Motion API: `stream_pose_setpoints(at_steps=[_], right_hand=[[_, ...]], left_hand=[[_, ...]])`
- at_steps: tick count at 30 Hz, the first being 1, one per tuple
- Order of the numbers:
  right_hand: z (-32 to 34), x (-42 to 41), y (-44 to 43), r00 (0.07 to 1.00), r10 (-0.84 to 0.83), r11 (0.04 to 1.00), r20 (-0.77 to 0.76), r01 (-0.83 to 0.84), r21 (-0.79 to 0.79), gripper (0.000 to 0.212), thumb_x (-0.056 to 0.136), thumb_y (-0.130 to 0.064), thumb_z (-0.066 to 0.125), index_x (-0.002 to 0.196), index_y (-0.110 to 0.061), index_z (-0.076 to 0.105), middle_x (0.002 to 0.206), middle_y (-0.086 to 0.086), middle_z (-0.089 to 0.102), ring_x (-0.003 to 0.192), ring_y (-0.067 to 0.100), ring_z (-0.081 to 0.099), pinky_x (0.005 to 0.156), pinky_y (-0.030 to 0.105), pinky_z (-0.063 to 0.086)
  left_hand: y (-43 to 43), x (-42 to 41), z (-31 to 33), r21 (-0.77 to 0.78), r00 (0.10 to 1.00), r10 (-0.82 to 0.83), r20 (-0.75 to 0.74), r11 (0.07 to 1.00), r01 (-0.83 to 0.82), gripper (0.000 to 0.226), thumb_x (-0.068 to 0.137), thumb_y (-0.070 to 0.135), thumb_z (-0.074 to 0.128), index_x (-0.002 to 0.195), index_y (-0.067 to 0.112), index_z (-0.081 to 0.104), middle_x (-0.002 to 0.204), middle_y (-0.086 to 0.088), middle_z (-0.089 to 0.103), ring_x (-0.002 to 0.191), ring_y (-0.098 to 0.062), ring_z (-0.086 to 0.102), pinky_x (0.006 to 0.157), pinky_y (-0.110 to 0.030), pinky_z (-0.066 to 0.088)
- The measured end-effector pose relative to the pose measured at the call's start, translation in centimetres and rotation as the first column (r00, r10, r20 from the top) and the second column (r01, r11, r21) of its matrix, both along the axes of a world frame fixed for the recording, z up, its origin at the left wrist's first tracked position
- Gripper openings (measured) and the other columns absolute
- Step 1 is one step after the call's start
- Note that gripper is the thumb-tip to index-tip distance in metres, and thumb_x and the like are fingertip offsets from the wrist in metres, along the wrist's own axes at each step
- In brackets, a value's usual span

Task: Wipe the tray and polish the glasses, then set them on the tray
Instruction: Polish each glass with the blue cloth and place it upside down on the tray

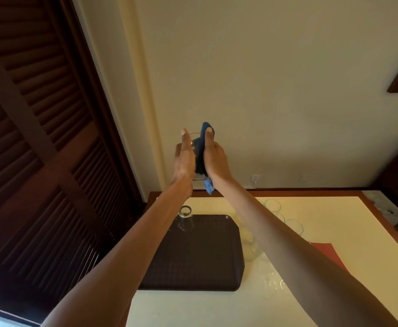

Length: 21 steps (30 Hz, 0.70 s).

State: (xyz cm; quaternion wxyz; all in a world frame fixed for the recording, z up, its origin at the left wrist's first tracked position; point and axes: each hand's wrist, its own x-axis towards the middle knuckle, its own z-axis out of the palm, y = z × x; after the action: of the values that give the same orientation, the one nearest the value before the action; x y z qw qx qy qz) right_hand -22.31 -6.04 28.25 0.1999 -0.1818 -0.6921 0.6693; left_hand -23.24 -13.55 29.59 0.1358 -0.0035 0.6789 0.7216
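Clear and straight-sided, the drinking glass is held up in the air at the centre of the frame, well above the worktop and against the pale wall. The left hand clasps its left side, thumb lying up along the wall of the glass. The right hand pins a folded blue cloth against the other side; one end shows above the rim and a tail hangs below the base. The fingers of both hands are hidden behind the glass.

This looks like the polishing step. To do it well, the left hand should probably turn the glass while the cloth stays put, keeping bare fingertips off parts already wiped. Lifting it against the light wall helps smears to show. The grip should be firm but not squeezing, since thin glass is slippery under cloth.

Below, in the lower middle of the frame, the dark brown rectangular plastic tray lies on the worktop. It carries one second glass, upright in its upper left corner; whether that glass holds anything I cannot tell, though it looks empty. Several loose glasses stand on the worktop to the right of the tray, partly hidden by the right forearm, so most of the setting-down seems to lie ahead.
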Motion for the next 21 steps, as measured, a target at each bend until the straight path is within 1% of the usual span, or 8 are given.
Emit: stream_pose_setpoints(at_steps=[2, 5, 8, 12, 15, 17, 19, 21], right_hand=[[0.0, -0.3, 0.3, 0.996, 0.054, 0.987, 0.072, -0.042, -0.154, 0.068, 0.098, -0.07, 0.029, 0.082, -0.017, 0.069, 0.074, 0.004, 0.07, 0.075, 0.023, 0.07, 0.077, 0.04, 0.056], [-0.6, 0.2, 0.0, 0.982, 0.125, 0.97, 0.139, -0.092, -0.223, 0.072, 0.097, -0.072, 0.026, 0.095, -0.016, 0.071, 0.092, 0.012, 0.076, 0.09, 0.027, 0.073, 0.088, 0.042, 0.058], [-0.8, 1.3, -0.9, 0.975, 0.117, 0.992, 0.189, -0.105, -0.073, 0.071, 0.102, -0.065, 0.022, 0.107, -0.01, 0.066, 0.094, 0.011, 0.073, 0.084, 0.023, 0.071, 0.073, 0.032, 0.057], [-1.5, 2.6, -1.4, 0.997, 0.071, 0.986, -0.026, -0.066, 0.153, 0.031, 0.108, -0.04, 0.037, 0.119, -0.012, 0.042, 0.099, 0.005, 0.063, 0.082, 0.012, 0.065, 0.056, 0.011, 0.047], [-0.6, 2.3, -0.9, 0.993, 0.019, 0.957, -0.117, 0.016, 0.291, 0.026, 0.105, -0.04, 0.043, 0.12, -0.019, 0.044, 0.105, 0.004, 0.066, 0.089, 0.016, 0.068, 0.07, 0.024, 0.055], [0.6, 1.8, -0.4, 0.995, -0.002, 0.939, -0.103, 0.037, 0.342, 0.031, 0.104, -0.045, 0.045, 0.117, -0.017, 0.046, 0.097, 0.001, 0.066, 0.083, 0.017, 0.067, 0.068, 0.024, 0.055], [1.7, 1.2, 0.5, 0.997, -0.023, 0.949, -0.071, 0.044, 0.312, 0.045, 0.103, -0.052, 0.043, 0.115, -0.01, 0.053, 0.088, -0.002, 0.065, 0.076, 0.016, 0.066, 0.057, 0.017, 0.049], [2.5, 0.6, 1.4, 0.999, -0.035, 0.976, 0.011, 0.032, 0.214, 0.058, 0.101, -0.06, 0.038, 0.11, -0.008, 0.061, 0.088, 0.001, 0.068, 0.077, 0.017, 0.067, 0.059, 0.02, 0.049]], left_hand=[[0.2, -0.1, 0.1, -0.064, 1.0, 0.02, -0.02, 0.998, -0.021, 0.085, 0.082, 0.088, 0.041, 0.143, 0.029, 0.054, 0.136, -0.004, 0.05, 0.124, -0.025, 0.054, 0.099, -0.045, 0.048], [0.3, -0.2, 0.2, -0.087, 0.998, 0.049, -0.044, 0.995, -0.053, 0.077, 0.087, 0.081, 0.051, 0.143, 0.027, 0.056, 0.131, -0.002, 0.037, 0.121, -0.023, 0.048, 0.101, -0.045, 0.046], [0.3, -0.6, 0.1, -0.042, 0.998, 0.06, 0.004, 0.997, -0.06, 0.083, 0.079, 0.088, 0.051, 0.133, 0.027, 0.064, 0.13, -0.003, 0.054, 0.12, -0.023, 0.059, 0.103, -0.044, 0.049], [0.4, -1.1, 0.4, 0.075, 0.999, 0.037, 0.01, 0.996, -0.038, 0.043, 0.101, 0.06, 0.052, 0.098, 0.02, 0.065, 0.104, -0.007, 0.071, 0.101, -0.022, 0.07, 0.087, -0.034, 0.056], [0.7, -0.5, 0.7, 0.146, 0.998, 0.042, 0.054, 0.988, -0.049, 0.05, 0.102, 0.061, 0.049, 0.102, 0.017, 0.07, 0.1, -0.011, 0.076, 0.094, -0.024, 0.074, 0.075, -0.034, 0.058], [0.9, -0.4, 0.7, 0.192, 0.996, 0.024, 0.087, 0.981, -0.04, 0.056, 0.102, 0.066, 0.046, 0.11, 0.018, 0.072, 0.104, -0.011, 0.077, 0.096, -0.026, 0.075, 0.076, -0.038, 0.06], [0.9, 0.0, 1.2, 0.18, 0.996, 0.026, 0.085, 0.983, -0.041, 0.056, 0.104, 0.065, 0.04, 0.114, 0.019, 0.07, 0.104, -0.008, 0.076, 0.096, -0.023, 0.073, 0.084, -0.042, 0.061], [1.1, 0.3, 1.6, 0.134, 0.999, 0.028, 0.046, 0.99, -0.034, 0.056, 0.107, 0.062, 0.033, 0.121, 0.02, 0.068, 0.104, -0.005, 0.073, 0.096, -0.019, 0.07, 0.088, -0.039, 0.058]])
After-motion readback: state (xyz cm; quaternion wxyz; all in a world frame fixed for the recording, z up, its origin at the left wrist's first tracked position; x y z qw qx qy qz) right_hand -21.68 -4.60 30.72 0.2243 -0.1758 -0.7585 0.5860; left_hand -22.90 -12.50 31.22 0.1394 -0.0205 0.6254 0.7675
